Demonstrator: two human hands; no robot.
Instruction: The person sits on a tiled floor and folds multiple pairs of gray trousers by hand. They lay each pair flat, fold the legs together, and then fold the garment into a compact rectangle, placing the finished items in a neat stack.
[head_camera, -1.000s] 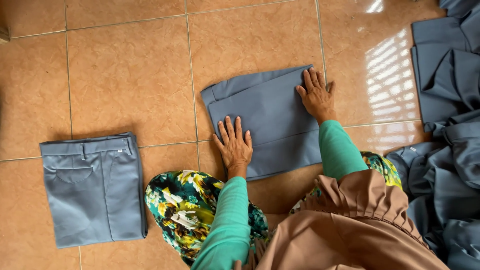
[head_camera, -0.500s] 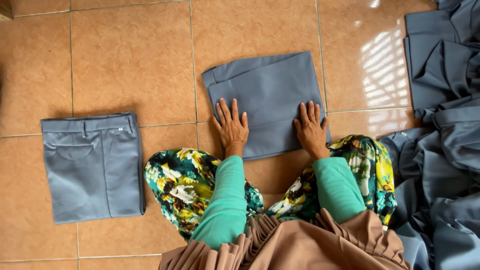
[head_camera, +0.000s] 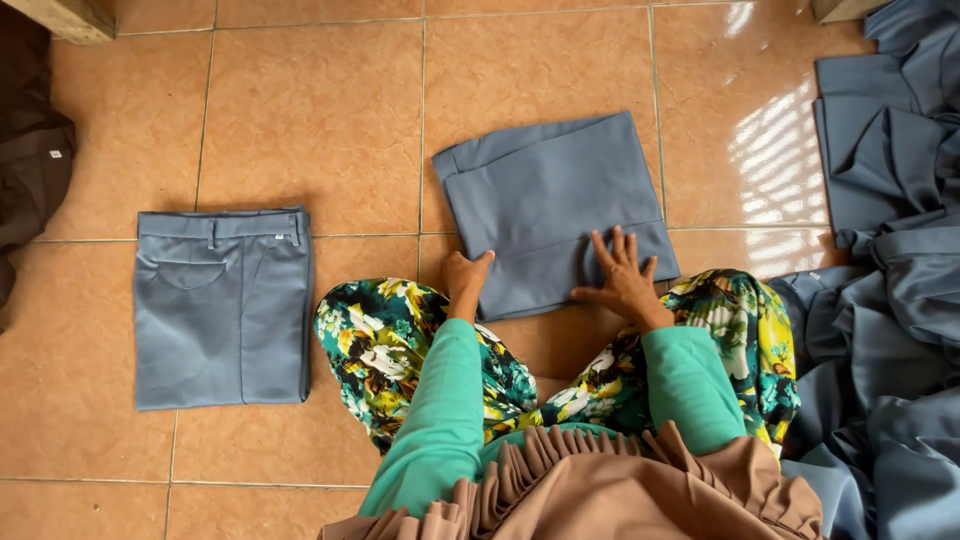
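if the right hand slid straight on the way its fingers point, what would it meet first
The right hand lies flat on the folded grey garment, fingers pointing away from the person. Going on, it would cross more of that cloth, then bare floor tile; nothing else seems in line.

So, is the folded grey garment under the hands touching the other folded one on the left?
No, the grey garment under the hands lies apart from the folded trousers, with bare floor tiles between them.
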